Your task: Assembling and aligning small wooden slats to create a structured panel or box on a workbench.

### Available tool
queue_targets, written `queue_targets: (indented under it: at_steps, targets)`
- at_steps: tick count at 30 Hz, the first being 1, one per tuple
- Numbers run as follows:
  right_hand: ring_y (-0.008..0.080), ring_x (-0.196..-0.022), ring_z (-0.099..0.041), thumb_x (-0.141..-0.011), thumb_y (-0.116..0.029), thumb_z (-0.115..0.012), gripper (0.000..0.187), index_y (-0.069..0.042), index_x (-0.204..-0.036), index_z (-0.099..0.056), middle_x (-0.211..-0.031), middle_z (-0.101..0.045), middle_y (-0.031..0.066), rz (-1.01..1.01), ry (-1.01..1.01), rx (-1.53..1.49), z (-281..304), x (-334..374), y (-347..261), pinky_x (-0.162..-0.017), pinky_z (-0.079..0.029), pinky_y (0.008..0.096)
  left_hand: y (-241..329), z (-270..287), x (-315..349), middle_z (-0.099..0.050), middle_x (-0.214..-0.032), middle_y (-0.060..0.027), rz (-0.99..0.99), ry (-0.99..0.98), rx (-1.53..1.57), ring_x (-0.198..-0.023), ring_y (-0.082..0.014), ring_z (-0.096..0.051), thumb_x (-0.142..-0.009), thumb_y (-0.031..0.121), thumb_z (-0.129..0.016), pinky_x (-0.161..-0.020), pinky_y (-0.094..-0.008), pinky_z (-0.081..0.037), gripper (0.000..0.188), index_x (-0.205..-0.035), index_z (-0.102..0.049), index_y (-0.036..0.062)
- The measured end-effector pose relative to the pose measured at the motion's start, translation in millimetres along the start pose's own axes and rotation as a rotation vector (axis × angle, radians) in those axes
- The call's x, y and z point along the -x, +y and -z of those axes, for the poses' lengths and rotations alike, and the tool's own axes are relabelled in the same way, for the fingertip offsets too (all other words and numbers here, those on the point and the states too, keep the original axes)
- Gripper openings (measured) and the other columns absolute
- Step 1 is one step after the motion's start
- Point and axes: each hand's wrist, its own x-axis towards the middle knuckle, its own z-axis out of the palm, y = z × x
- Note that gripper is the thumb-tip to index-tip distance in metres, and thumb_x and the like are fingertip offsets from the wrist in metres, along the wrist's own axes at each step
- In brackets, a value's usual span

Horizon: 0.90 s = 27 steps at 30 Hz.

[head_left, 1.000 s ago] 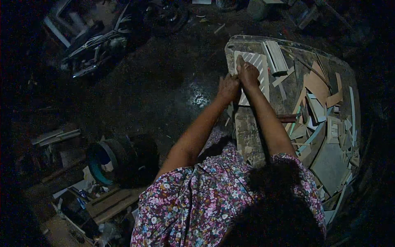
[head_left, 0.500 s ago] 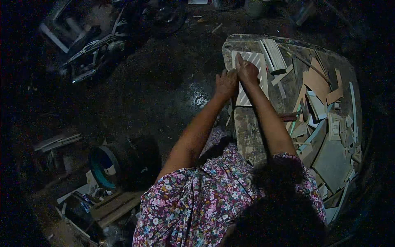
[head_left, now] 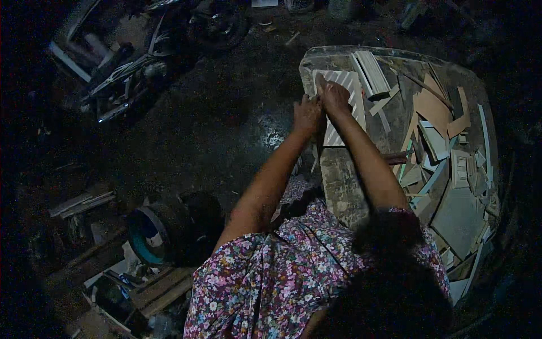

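Note:
A pale rectangular panel with slanting light and dark stripes (head_left: 342,81) lies flat near the far left corner of the worn workbench (head_left: 341,183). My left hand (head_left: 307,117) is closed at its left edge, fingers bent, the thumb side against the panel. Over the panel's upper left part rests my right hand (head_left: 336,100), index finger stretched along the left edge and the other fingers curled under. Whatever those curled fingers may hold is hidden. Both hands nearly touch. Right of the panel sits a stack of pale grooved strips (head_left: 370,75).
Wood and board offcuts (head_left: 435,113) cover the bench's right side, among them a large greenish-grey board (head_left: 460,212). A motorcycle (head_left: 132,73) stands at the far left. Lower left are a round drum-like container (head_left: 148,234) and a slatted wooden piece (head_left: 161,289). The surroundings are dark.
The view has shifted slightly. My right hand has moved a little down along the panel's left edge; my left hand stays beside it.

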Motion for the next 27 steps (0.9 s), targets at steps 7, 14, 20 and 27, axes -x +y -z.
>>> queue_targets:
  at_steps: [7,14,20,27]
  targets:
    - [0.0270,-0.060,-0.056,-0.078,-0.018,-0.040,0.034,-0.005,-0.109,-0.044,-0.073,-0.056,0.0131,0.158,0.187,0.032,7,-1,-12,-0.049,-0.044,0.0402,-16,-34,-5,-0.051,-0.100,-0.0089,-0.122,0.400,0.029,-0.098,-0.0333,-0.040,-0.070,0.027,-0.050,-0.074,-0.0509,-0.034,0.035,-0.101,-0.047,0.0092]
    - [0.0294,-0.066,-0.053,-0.077,-0.033,-0.044,0.033,-0.002,-0.081,-0.056,-0.072,-0.055,0.0141,0.103,0.091,0.029,5,2,-13,-0.058,-0.042,0.0412,-14,-32,-6,-0.037,-0.120,-0.0079,0.006,0.046,-0.077,-0.113,-0.0317,-0.030,-0.076,0.021,-0.045,-0.086,-0.0531,-0.026,0.044,-0.118,-0.037,0.0082]
    - [0.0301,-0.061,-0.053,-0.073,-0.024,-0.050,0.026,-0.001,-0.085,-0.055,-0.070,-0.055,0.0144,0.224,0.301,0.023,-4,-10,1,-0.055,-0.042,0.0415,-2,-13,-2,-0.042,-0.114,-0.0104,-0.018,0.138,0.040,-0.104,-0.0329,-0.037,-0.074,0.018,-0.047,-0.080,-0.0526,-0.032,0.039,-0.111,-0.043,0.0056]
    - [0.0291,-0.063,-0.054,-0.078,-0.020,-0.044,0.040,-0.010,-0.117,-0.039,-0.077,-0.055,0.0162,0.162,0.171,0.103,-21,-15,8,-0.053,-0.043,0.0403,-3,-19,1,-0.043,-0.111,-0.0108,-0.046,0.115,0.017,-0.100,-0.0328,-0.038,-0.074,0.019,-0.047,-0.074,-0.0531,-0.035,0.035,-0.105,-0.046,0.0045]
